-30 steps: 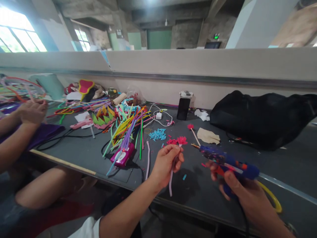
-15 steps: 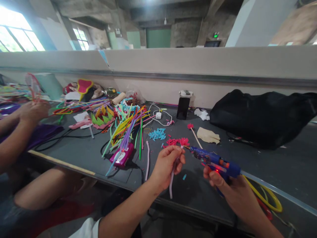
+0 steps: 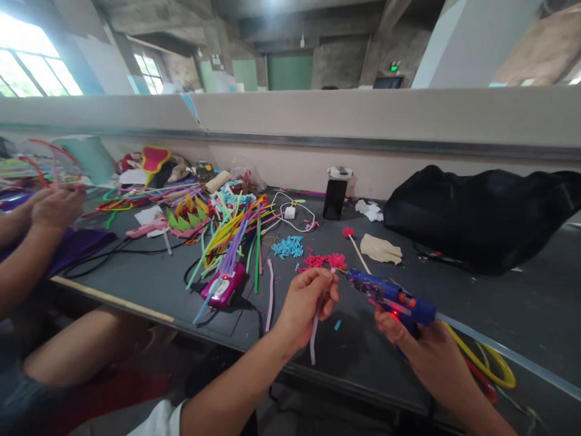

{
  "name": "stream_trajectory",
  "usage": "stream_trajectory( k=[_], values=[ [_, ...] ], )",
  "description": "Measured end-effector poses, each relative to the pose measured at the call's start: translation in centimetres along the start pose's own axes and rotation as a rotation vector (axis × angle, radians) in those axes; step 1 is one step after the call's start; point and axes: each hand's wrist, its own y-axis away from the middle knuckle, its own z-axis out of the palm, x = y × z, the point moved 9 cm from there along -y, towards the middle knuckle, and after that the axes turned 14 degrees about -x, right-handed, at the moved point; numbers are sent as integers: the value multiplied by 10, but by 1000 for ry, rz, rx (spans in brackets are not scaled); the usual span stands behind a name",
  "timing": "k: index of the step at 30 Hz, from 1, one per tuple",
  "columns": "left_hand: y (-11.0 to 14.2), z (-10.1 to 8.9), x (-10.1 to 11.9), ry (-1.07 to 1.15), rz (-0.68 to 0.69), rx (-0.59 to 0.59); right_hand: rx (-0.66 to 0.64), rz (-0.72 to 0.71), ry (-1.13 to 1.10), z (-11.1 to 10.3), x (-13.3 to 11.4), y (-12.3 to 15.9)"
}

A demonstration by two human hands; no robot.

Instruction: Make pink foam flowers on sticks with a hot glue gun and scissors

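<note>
Pinched in my left hand [image 3: 309, 303] is a pale lilac pipe cleaner stem [image 3: 314, 342] topped by a red pipe cleaner flower [image 3: 337, 261]. My right hand [image 3: 415, 342] is wrapped round a blue hot glue gun [image 3: 390, 297] with a red light glowing on it. The gun's nozzle is at the base of the flower; whether it touches is too small to tell. A clear glue stick [image 3: 508, 351] sticks out of its back. Behind the left hand lie red cut pieces [image 3: 315, 260] and blue cut pieces [image 3: 289, 246].
Another finished-looking red flower [image 3: 348, 232] lies by a beige scrap [image 3: 381, 249]. Colourful pipe cleaners [image 3: 231, 242] spread over a magenta box [image 3: 226, 284]. A dark bottle [image 3: 336, 195] and black bag [image 3: 476, 215] stand at the back. A co-worker's hands [image 3: 57, 209] are at the left.
My right hand has brought the glue gun left, from apart to the flower's base, and has held it nearly still there since. My left hand has barely moved.
</note>
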Motion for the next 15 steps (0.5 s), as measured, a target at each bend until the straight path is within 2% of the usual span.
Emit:
stream_trajectory(
  k=[15],
  values=[
    [1,1,2,-18,0,-1,25,25,62,-2,-4,1]
  ],
)
